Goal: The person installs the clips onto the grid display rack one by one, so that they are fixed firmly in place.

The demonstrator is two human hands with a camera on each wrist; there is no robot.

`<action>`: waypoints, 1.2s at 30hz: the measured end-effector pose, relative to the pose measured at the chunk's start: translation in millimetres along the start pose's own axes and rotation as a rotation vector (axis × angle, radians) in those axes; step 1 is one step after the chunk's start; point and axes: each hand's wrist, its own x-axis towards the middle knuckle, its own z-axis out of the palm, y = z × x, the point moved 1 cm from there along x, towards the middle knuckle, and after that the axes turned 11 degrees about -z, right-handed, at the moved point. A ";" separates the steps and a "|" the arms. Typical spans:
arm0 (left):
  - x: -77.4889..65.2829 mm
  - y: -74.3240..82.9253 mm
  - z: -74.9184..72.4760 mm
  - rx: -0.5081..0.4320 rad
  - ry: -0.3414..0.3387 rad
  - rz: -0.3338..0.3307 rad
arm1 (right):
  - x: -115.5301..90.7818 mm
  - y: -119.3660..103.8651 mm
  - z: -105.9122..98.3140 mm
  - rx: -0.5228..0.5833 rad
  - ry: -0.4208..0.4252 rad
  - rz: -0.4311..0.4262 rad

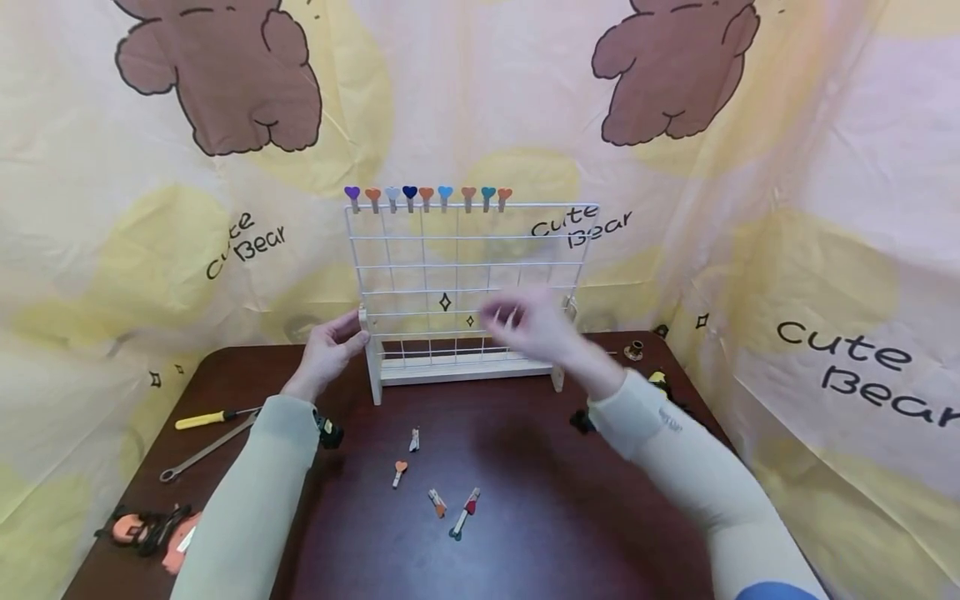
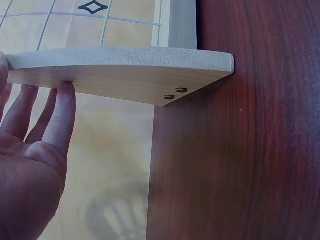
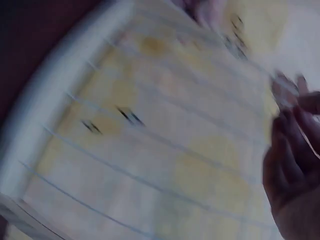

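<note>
A white wire grid rack (image 1: 465, 279) with wooden side supports stands at the back of the table. Along its top wire sits a row of heart-topped clothespins (image 1: 445, 193), mostly toward the left. My left hand (image 1: 330, 350) grips the rack's left wooden support (image 2: 125, 75), fingertips against its outer face. In front of the grid my right hand (image 1: 532, 321), blurred, has loosely bent fingers and shows nothing between them. Several small clothespins lie on the table: a whitish one (image 1: 415, 439), orange ones (image 1: 400, 472), and a red-hearted one (image 1: 471, 504) beside a green-hearted one (image 1: 456, 533).
A yellow-handled tool (image 1: 201, 420), a wrench (image 1: 206, 450) and an orange-and-black object (image 1: 150, 533) lie along the table's left side. A brass-coloured fitting (image 1: 634, 350) stands at the back right. Near the right edge is a yellow-and-black item (image 1: 660, 383). Printed curtains surround the table.
</note>
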 end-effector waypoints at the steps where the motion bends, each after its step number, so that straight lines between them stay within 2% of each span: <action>1: 0.5 0.2 0.1 -0.004 -0.001 0.001 | -12.1 -4.6 15.0 0.044 -0.131 0.020; 3: 1.2 0.8 0.3 -0.006 -0.005 0.003 | -36.9 -14.2 44.2 0.060 -0.385 0.051; 5: 1.7 1.5 0.5 -0.016 -0.006 -0.002 | -59.5 -24.0 71.3 0.076 -0.594 0.071; 7: 2.1 1.7 0.5 -0.018 -0.006 -0.010 | -80.8 -32.2 96.3 0.083 -0.727 0.099; 10: 1.4 3.4 0.7 -0.012 -0.010 -0.014 | -106.3 -42.9 124.6 0.088 -0.823 0.108; 13: 0.8 4.7 0.6 -0.010 -0.013 -0.006 | -122.3 -49.5 141.4 0.078 -0.825 0.048; 16: 0.9 4.3 0.4 -0.022 -0.009 0.004 | -129.7 -53.1 147.6 0.055 -0.801 -0.006; 22: 1.1 1.1 0.7 -0.043 -0.009 0.018 | -134.7 -52.6 142.3 0.084 -0.780 0.055; 25: 0.9 -0.6 1.0 -0.043 -0.007 0.018 | -135.3 -49.6 135.7 0.102 -0.761 0.046; 28: 1.1 -2.2 0.5 -0.036 -0.001 0.020 | -130.3 -44.4 125.3 0.122 -0.707 0.030; 30: 1.1 -2.7 0.1 -0.034 0.001 0.020 | -123.1 -38.9 114.9 0.154 -0.656 0.049; 33: 1.5 -3.2 -0.5 -0.031 -0.001 0.015 | -104.7 -30.6 90.7 0.220 -0.564 0.132; 36: 1.4 -2.7 -1.0 -0.022 -0.006 0.015 | -76.1 -23.1 55.9 0.247 -0.458 0.239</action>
